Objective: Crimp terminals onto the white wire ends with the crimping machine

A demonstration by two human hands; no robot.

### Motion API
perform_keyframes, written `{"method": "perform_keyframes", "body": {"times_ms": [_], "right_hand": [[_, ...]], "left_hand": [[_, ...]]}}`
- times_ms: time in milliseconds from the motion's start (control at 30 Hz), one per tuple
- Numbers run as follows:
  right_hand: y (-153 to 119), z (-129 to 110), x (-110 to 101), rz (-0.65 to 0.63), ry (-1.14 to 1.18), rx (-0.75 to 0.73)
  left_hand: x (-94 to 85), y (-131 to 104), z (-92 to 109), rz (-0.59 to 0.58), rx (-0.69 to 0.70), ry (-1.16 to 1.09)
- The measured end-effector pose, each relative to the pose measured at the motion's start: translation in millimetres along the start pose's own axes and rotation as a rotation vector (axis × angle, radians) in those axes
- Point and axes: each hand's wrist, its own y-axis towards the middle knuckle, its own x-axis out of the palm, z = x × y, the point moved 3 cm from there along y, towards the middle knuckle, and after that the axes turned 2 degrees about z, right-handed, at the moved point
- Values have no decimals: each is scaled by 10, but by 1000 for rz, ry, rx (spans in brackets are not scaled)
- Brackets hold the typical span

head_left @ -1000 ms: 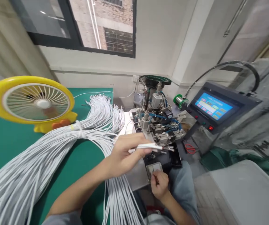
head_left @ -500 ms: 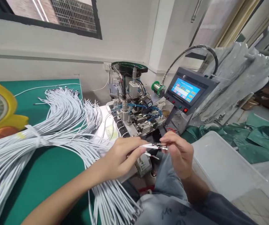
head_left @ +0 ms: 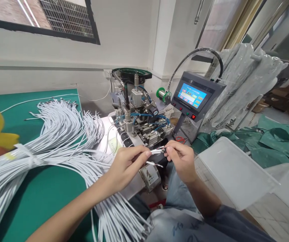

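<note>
White wires (head_left: 156,152), a few, before the machine (head_left: 136,97): left hand (head_left: 126,166) pinches them, right hand (head_left: 182,159) nips their metal tips (head_left: 161,148), and a loose left pinch could let the splayed wire (head_left: 154,164) slip.

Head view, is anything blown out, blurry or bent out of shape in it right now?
In the head view, the white tabletop beside the machine is nearly washed out; the plastic wrap carries shiny highlights; the held wires look soft at their tips; the screen's smallest text is unreadable; wide-angle stretch seems to tilt the window frame.
</note>
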Motion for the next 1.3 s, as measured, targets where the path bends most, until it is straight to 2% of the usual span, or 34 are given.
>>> {"method": "perform_keyframes", "body": {"times_ms": [133, 333, 733, 967, 1100, 1300], "right_hand": [[18, 36, 18, -18, 15, 74], [15, 55, 48, -37, 13, 55], [-25, 131, 97, -34, 98, 30], [-43, 179, 100, 20, 131, 7], [-34, 159, 124, -49, 111, 23], [-52, 187, 134, -31, 90, 54]], "left_hand": [[23, 1, -50, -16, -56, 25], [46, -3, -94, -40, -116, 30], [56, 5, -61, -5, -81, 66], [51, 3, -55, 0, -68, 130], [68, 15, -46, -26, -85, 132], [84, 18, -55, -28, -143, 99]]}}
